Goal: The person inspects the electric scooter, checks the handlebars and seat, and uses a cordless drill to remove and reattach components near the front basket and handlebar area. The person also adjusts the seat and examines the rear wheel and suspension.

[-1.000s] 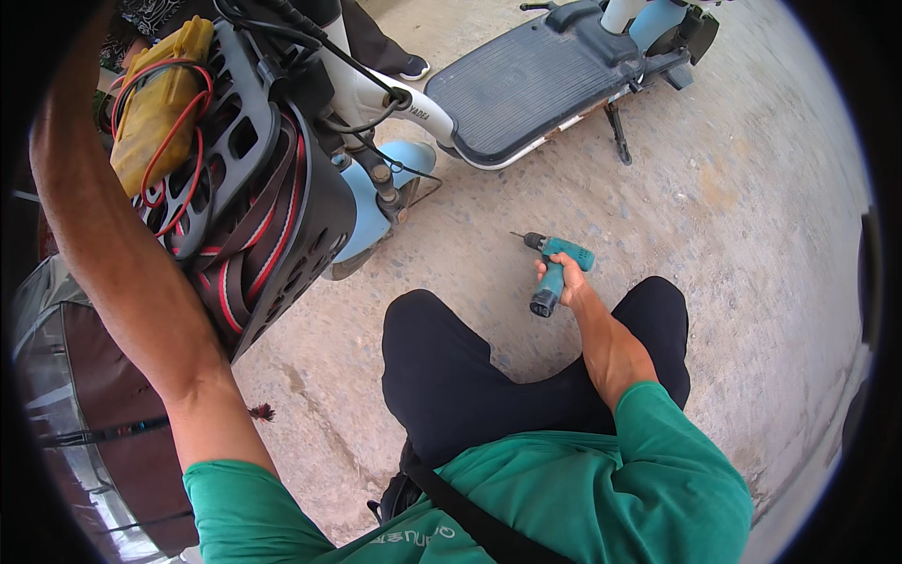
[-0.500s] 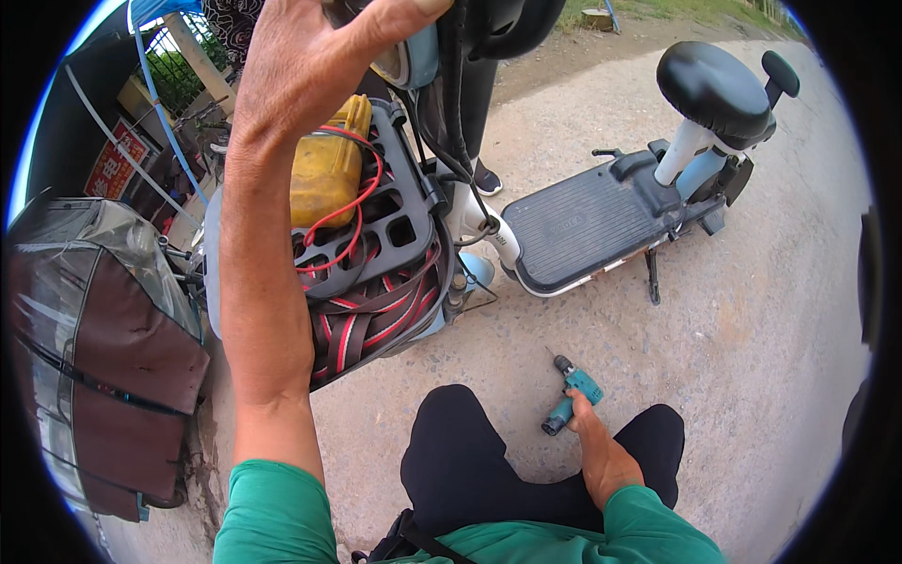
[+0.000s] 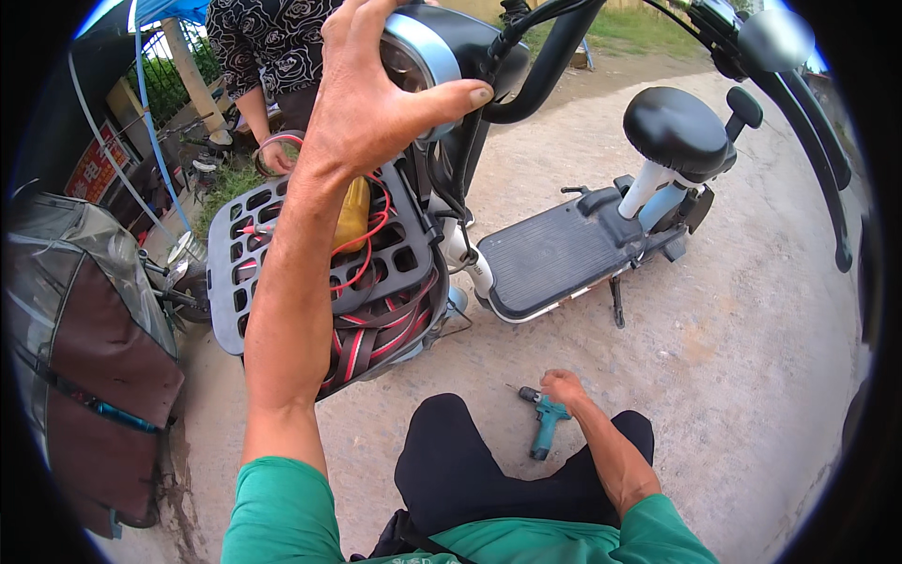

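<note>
My left hand (image 3: 376,103) spans the round headlight (image 3: 413,61) of an electric scooter (image 3: 564,249), thumb on its black housing and fingers along the far side. Low at the right, my right hand (image 3: 562,383) has its fingers curled at the rear of a teal cordless drill (image 3: 545,425). The drill's bit points left and its handle toward me. Below my left forearm, the scooter's grey front basket (image 3: 225,315) holds striped straps (image 3: 362,350). A yellow case (image 3: 351,218) with a red cable (image 3: 383,211) lies on the basket's lid, partly hidden by my arm.
Another person (image 3: 268,47) in a patterned top stands beyond the basket, a hand (image 3: 275,158) at a looped strap. A brown and clear-plastic vehicle cover (image 3: 103,348) stands at the left. The scooter's handlebar (image 3: 789,113) reaches across the upper right.
The view has shifted, bringing the headlight, handlebar and other person further into sight. My right hand has moved from the drill's handle to its rear end, and the drill has turned.
</note>
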`<state>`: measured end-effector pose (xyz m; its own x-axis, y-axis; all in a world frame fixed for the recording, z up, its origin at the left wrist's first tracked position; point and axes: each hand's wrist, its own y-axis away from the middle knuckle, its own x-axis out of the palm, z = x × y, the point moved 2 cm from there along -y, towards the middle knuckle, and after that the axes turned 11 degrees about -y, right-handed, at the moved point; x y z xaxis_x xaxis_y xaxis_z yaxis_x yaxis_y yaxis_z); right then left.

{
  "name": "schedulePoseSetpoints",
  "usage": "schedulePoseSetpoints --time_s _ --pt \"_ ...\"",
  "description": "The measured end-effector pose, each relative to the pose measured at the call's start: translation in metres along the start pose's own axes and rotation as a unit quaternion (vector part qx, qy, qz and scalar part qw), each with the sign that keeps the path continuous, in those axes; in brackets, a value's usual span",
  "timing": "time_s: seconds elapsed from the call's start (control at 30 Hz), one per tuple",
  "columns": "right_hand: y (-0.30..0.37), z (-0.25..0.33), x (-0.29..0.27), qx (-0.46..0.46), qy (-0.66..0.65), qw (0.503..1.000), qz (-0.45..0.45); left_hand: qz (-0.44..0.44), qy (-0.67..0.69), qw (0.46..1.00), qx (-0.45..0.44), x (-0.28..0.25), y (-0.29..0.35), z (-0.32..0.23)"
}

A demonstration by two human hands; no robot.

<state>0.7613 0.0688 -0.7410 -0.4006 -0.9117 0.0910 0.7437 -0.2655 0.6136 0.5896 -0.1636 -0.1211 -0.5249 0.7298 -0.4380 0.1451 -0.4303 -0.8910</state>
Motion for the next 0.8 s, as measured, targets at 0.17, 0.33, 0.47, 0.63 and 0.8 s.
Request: schedulePoseSetpoints --time_s 0.17,0.33,0.47,0.63,0.8 --pt "0.145 0.293 0.052 -0.366 -0.01 0.927 0.086 -0.03 0.007 1.0 0.003 0.014 -0.001 0.013" --pt "0.244 0.432 0.108 -0.578 -0.074 0.798 0.152 -0.042 0.005 0.999 -0.017 0.006 0.003 0.015" --pt "0.247 0.47 0.125 -0.606 -0.064 0.776 0.159 -0.053 0.007 0.998 -0.024 0.012 -0.002 0.003" --pt "0.233 0.489 0.13 -0.59 -0.05 0.789 0.163 -0.041 0.015 0.999 -0.001 0.011 -0.003 0.012" --pt "0.211 0.507 0.13 -0.646 -0.044 0.724 0.239 -0.021 0.024 0.999 -0.003 0.013 -0.003 0.015"
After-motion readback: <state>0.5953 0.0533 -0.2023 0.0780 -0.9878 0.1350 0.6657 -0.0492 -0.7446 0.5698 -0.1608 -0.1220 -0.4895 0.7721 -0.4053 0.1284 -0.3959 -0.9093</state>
